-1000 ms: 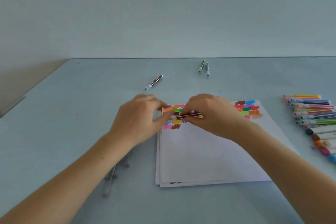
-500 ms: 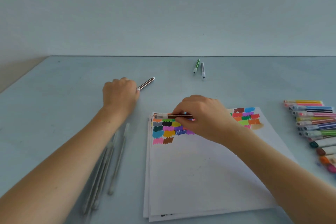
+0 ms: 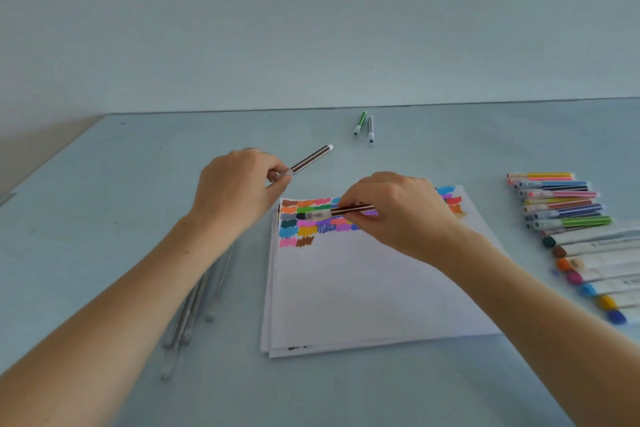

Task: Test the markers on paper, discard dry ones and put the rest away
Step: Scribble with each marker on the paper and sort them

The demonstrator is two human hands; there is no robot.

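My right hand [image 3: 398,211] pinches a brown striped marker [image 3: 341,211] with a clear cap, held level over the coloured swatches at the top of the paper stack [image 3: 363,288]. My left hand [image 3: 239,187] grips the cap end of a second brown striped marker [image 3: 311,159], which points up and to the right just off the paper's top-left corner. Whether that marker is lifted or touching the table I cannot tell.
A green marker [image 3: 360,122] and a grey marker [image 3: 370,128] lie far back on the table. Several coloured markers [image 3: 561,201] and thicker white-bodied markers [image 3: 595,263] lie in a row at right. Pale blurred sticks [image 3: 194,305] lie under my left forearm.
My left hand left the marker over the paper, reached back and left, and took hold of the second brown striped marker. My right hand kept its marker over the swatches.
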